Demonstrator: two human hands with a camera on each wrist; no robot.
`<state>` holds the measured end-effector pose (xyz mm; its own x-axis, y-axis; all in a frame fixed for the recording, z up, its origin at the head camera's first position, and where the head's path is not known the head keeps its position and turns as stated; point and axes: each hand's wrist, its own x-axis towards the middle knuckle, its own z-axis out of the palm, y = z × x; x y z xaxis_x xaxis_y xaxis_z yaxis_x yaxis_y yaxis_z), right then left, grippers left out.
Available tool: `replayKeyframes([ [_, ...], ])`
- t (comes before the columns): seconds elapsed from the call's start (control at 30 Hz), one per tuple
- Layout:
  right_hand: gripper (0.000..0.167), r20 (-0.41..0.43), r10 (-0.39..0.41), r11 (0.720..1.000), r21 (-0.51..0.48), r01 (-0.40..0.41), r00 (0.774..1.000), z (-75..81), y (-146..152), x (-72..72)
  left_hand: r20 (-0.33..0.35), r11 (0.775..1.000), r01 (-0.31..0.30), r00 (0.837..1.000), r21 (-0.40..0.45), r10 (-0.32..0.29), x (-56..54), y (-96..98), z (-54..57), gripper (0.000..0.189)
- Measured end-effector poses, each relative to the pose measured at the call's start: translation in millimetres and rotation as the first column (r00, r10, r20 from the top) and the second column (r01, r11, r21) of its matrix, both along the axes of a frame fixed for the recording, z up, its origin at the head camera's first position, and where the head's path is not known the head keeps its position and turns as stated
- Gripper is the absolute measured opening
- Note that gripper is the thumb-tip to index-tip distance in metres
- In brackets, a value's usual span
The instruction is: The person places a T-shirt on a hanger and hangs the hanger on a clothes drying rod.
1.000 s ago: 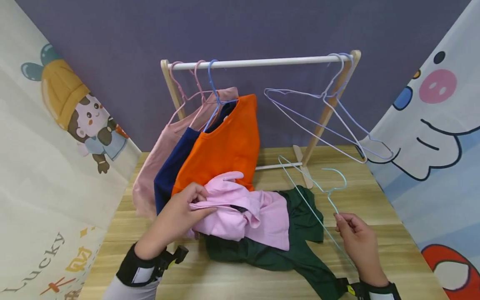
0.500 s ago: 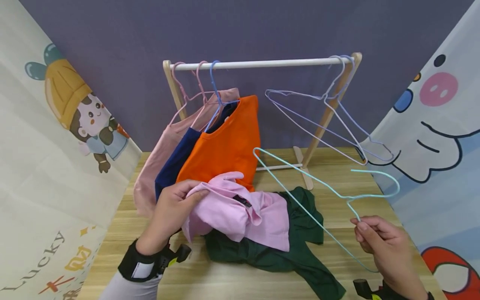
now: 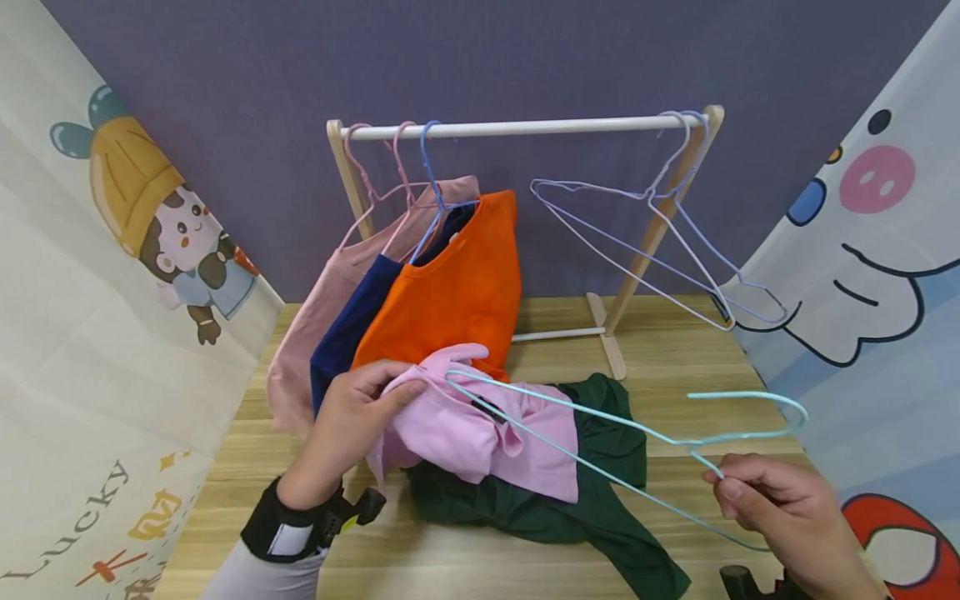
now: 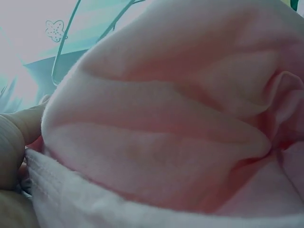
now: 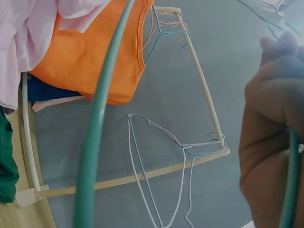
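My left hand (image 3: pixel 358 425) pinches the edge of a pink shirt (image 3: pixel 442 437), lifting that part off the table in folds; a dark label (image 3: pixel 489 407) shows at its neck. In the left wrist view the pink cloth (image 4: pixel 156 118) fills most of the picture beside my thumb (image 4: pixel 21 126). My right hand (image 3: pixel 783 517) grips a mint-green wire hanger (image 3: pixel 600 410) by the shoulder near its hook. The hanger's far end overlaps the shirt's neck in the head view. A dark green garment (image 3: pixel 525 521) lies under the pink shirt.
Behind stands a rack with a white rail (image 3: pixel 525 128). Pink, navy and orange (image 3: pixel 450 283) tops hang at its left. Two bare lilac hangers (image 3: pixel 637 193) hang at its right, over the wooden table (image 3: pixel 705 367). Printed curtains flank both sides.
The right hand has moved right and toward the body, and the hanger's far end has swung left over the pink shirt. The left hand has shifted slightly, still holding the shirt's edge.
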<state>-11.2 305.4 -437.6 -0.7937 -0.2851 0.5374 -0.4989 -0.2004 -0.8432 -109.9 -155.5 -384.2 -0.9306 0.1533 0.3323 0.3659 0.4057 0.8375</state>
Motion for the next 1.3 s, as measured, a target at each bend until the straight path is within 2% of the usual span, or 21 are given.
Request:
replayKeyframes([
  [0.07, 0.044, 0.0, 0.001, 0.999, 0.034, -0.001, 1.0, 1.0, -0.5, 0.0, -0.002, 1.0, 0.006, 1.0, -0.009, -0.006, 0.3, 0.0, -0.2, 0.01],
  [0.13, 0.045, 0.016, -0.043, 0.995, 0.093, 0.042, 0.999, 2.3, -0.9, 1.2, -0.004, 1.0, 0.019, 1.0, -0.013, -0.019, 0.4, -0.1, -0.4, 0.01],
  [0.23, 0.046, 0.03, -0.092, 0.983, 0.162, 0.086, 0.995, 3.7, -0.9, 3.1, -0.011, 0.999, 0.051, 0.999, -0.016, -0.051, 0.7, 0.3, -1.2, 0.011],
  [0.3, 0.045, 0.028, -0.089, 0.981, 0.175, 0.083, 0.996, 4.0, -0.7, 3.1, -0.018, 0.996, 0.089, 0.996, -0.011, -0.09, 0.2, 0.8, -2.6, 0.012],
  [0.4, 0.045, 0.025, -0.056, 0.984, 0.17, 0.051, 0.998, 4.2, 0.1, 1.9, -0.023, 0.987, 0.158, 0.987, -0.014, -0.158, -0.9, 1.5, -5.6, 0.015],
  [0.5, 0.045, 0.032, -0.043, 0.981, 0.19, 0.036, 0.999, 6.0, 1.0, 0.8, -0.028, 0.972, 0.232, 0.972, -0.03, -0.233, -1.5, 2.1, -8.4, 0.017],
  [0.57, 0.045, 0.035, -0.022, 0.981, 0.191, 0.015, 0.999, 7.6, 1.4, -0.7, -0.033, 0.965, 0.26, 0.965, -0.048, -0.261, -0.8, 2.2, -9.3, 0.018],
  [0.67, 0.045, 0.022, 0.03, 0.985, 0.169, -0.033, 0.999, 10.0, 2.2, -4.1, -0.092, 0.952, 0.285, 0.951, -0.112, -0.295, -0.3, 1.9, -11.6, 0.02],
  [0.73, 0.046, 0.009, 0.044, 0.983, 0.177, -0.045, 0.999, 12.0, 2.5, -5.4, -0.148, 0.936, 0.298, 0.934, -0.185, -0.326, -0.3, 2.8, -12.9, 0.021],
  [0.8, 0.046, -0.016, 0.031, 0.978, 0.209, -0.027, 0.999, 14.1, 1.2, -6.9, -0.196, 0.91, 0.316, 0.907, -0.268, -0.373, -0.3, 5.2, -15.5, 0.022],
  [0.87, 0.045, -0.022, -0.007, 0.961, 0.278, 0.013, 1.0, 17.7, -2.9, -7.9, -0.219, 0.881, 0.33, 0.883, -0.34, -0.415, 1.0, 9.7, -16.9, 0.021],
  [0.93, 0.045, -0.034, -0.038, 0.935, 0.352, 0.048, 0.999, 21.2, -10.1, -9.6, -0.214, 0.859, 0.35, 0.868, -0.374, -0.447, 3.4, 15.4, -18.2, 0.021],
  [1.03, 0.043, -0.043, -0.073, 0.887, 0.454, 0.085, 0.996, 26.0, -23.4, -12.3, -0.215, 0.852, 0.34, 0.868, -0.397, -0.447, 7.9, 25.3, -19.3, 0.022],
  [1.1, 0.043, -0.058, -0.073, 0.872, 0.481, 0.092, 0.996, 27.7, -31.2, -14.6, -0.223, 0.856, 0.328, 0.871, -0.399, -0.438, 10.5, 31.4, -20.0, 0.023],
  [1.17, 0.043, -0.067, -0.077, 0.863, 0.496, 0.1, 0.995, 28.3, -37.7, -16.9, -0.239, 0.862, 0.313, 0.872, -0.399, -0.427, 12.3, 37.0, -20.6, 0.024],
  [1.3, 0.043, -0.074, -0.066, 0.862, 0.498, 0.094, 0.995, 27.0, -48.2, -21.5, -0.243, 0.864, 0.318, 0.87, -0.39, -0.429, 15.1, 48.3, -17.6, 0.023],
])
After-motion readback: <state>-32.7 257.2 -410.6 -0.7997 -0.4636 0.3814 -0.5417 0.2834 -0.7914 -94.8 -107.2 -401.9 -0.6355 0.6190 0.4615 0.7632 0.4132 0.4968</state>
